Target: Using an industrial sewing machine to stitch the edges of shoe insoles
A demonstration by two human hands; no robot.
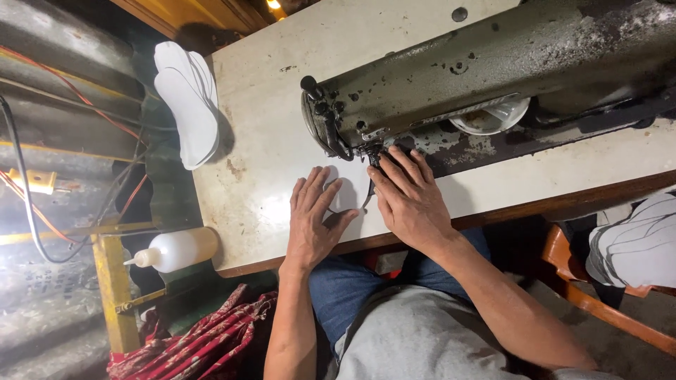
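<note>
A worn grey-green sewing machine (451, 70) stands on a pale, stained table (260, 127). A flat white piece (346, 191) lies on the table under its needle area (372, 156). My left hand (313, 214) rests flat on the white piece's left side, fingers spread. My right hand (408, 197) presses flat on its right side, fingertips right by the presser foot. Most of the piece is hidden beneath both hands.
A stack of white sole-shaped pieces (189, 98) overhangs the table's far left edge. A white squeeze bottle (176, 250) sits on a yellow frame (113, 288) below. Red patterned cloth (204, 338) lies by my left knee. More white pieces (634, 243) rest on an orange chair at right.
</note>
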